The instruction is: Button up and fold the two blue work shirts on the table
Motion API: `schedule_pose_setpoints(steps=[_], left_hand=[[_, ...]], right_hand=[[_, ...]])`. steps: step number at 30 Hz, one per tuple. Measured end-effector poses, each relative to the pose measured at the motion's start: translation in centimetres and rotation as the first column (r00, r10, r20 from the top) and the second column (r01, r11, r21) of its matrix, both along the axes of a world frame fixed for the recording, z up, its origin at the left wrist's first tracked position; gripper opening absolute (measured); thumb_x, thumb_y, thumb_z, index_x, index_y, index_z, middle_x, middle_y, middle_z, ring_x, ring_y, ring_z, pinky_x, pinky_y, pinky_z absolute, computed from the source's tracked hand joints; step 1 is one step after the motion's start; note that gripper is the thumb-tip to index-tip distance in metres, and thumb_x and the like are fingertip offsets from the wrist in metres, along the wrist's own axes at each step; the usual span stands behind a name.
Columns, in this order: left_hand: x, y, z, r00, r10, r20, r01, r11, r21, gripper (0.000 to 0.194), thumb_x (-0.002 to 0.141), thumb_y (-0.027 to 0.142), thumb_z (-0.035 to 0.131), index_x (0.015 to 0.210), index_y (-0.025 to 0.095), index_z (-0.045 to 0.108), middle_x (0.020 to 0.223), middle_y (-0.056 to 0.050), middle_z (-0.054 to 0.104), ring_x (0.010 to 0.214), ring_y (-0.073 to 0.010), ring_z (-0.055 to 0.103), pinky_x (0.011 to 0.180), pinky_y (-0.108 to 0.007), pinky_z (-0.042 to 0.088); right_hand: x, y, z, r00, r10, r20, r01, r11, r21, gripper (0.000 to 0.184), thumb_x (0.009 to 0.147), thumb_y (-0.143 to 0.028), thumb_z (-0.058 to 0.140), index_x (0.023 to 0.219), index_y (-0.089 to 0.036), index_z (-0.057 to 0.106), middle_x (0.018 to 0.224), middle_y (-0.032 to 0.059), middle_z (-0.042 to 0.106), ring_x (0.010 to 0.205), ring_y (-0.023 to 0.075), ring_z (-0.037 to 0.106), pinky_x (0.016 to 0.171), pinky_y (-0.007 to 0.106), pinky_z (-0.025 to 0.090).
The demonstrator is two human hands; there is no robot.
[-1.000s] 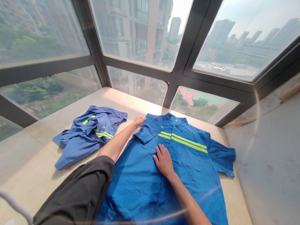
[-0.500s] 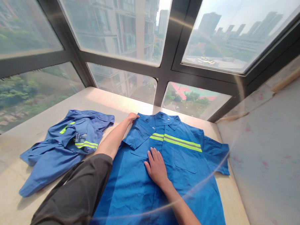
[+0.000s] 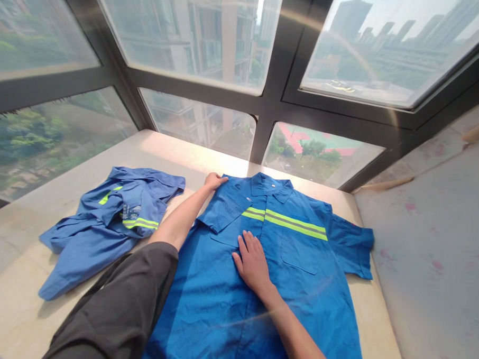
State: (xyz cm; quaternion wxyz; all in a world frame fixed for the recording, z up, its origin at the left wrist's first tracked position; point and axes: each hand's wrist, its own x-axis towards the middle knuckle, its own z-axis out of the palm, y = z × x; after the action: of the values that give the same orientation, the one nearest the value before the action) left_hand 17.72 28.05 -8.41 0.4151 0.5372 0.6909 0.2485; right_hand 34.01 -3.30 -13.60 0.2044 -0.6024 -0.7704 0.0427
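Note:
A bright blue work shirt [image 3: 299, 282] with yellow-green reflective stripes lies spread front-up on a pale stone window ledge [image 3: 171, 156]. Its left side is folded over onto the chest. My left hand [image 3: 213, 181] reaches to the far shoulder by the collar, fingers closed on the cloth at the fold's top edge. My right hand [image 3: 251, 261] lies flat on the middle of the shirt's front, fingers stretched out, pressing the fabric down. The shirt's right sleeve sticks out toward the ledge's right end.
A second, paler blue shirt [image 3: 106, 225] with reflective stripes lies crumpled on the ledge to the left. Dark-framed windows [image 3: 267, 88] wrap round the back of the ledge. A pale patterned surface [image 3: 436, 245] rises at the right. A dark-clothed leg [image 3: 110, 317] lies at the lower left.
Both hands keep their places on the shirt. The view has shifted slightly; the shirts have not visibly moved.

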Motion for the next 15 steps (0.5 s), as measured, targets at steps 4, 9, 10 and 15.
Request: schedule_pose_setpoints(steps=[4, 9, 10, 15], left_hand=[[-2.1, -2.6, 1.5, 0.997, -0.074, -0.003, 0.074, 0.996, -0.041, 0.036, 0.076, 0.046, 0.072, 0.084, 0.012, 0.064, 0.085, -0.010, 0.070, 0.077, -0.0195, 0.066, 0.059, -0.023, 0.048], [-7.6, -10.0, 3.0, 0.968, -0.249, 0.006, 0.248, 0.962, -0.115, 0.058, 0.067, 0.055, 0.074, 0.109, 0.017, 0.065, 0.108, -0.011, 0.071, 0.096, -0.0241, 0.067, 0.067, -0.026, 0.052], [-8.6, -11.8, 2.9, 0.969, -0.246, 0.013, 0.247, 0.966, -0.078, 0.064, 0.066, 0.055, 0.074, 0.116, 0.016, 0.063, 0.111, -0.012, 0.070, 0.099, -0.0249, 0.067, 0.070, -0.027, 0.053], [-9.8, -19.1, 0.8, 0.988, -0.113, -0.108, 0.126, 0.985, 0.114, 0.071, 0.064, 0.034, 0.074, 0.129, 0.010, 0.058, 0.116, -0.015, 0.068, 0.099, -0.0244, 0.067, 0.082, -0.030, 0.053]], right_hand=[[0.2, 0.2, 0.4, 1.000, 0.005, -0.014, -0.005, 1.000, -0.029, 0.050, 0.098, -0.037, 0.047, 0.142, -0.013, 0.053, 0.152, 0.0152, 0.044, 0.142, 0.0312, 0.037, 0.116, 0.049, 0.031], [0.3, 2.5, 2.7, 0.999, -0.037, -0.015, 0.034, 0.985, -0.167, 0.048, 0.094, -0.038, 0.054, 0.136, -0.014, 0.057, 0.136, 0.0168, 0.058, 0.124, 0.0324, 0.053, 0.103, 0.047, 0.044], [0.1, 3.3, 3.1, 0.999, -0.044, -0.022, 0.040, 0.983, -0.178, 0.049, 0.094, -0.036, 0.054, 0.137, -0.014, 0.056, 0.133, 0.0170, 0.059, 0.121, 0.0318, 0.055, 0.101, 0.046, 0.046], [-1.3, 7.8, 3.6, 0.993, 0.085, -0.077, -0.088, 0.996, -0.032, 0.051, 0.093, -0.028, 0.052, 0.141, -0.009, 0.050, 0.145, 0.0204, 0.048, 0.134, 0.0307, 0.044, 0.111, 0.044, 0.039]])
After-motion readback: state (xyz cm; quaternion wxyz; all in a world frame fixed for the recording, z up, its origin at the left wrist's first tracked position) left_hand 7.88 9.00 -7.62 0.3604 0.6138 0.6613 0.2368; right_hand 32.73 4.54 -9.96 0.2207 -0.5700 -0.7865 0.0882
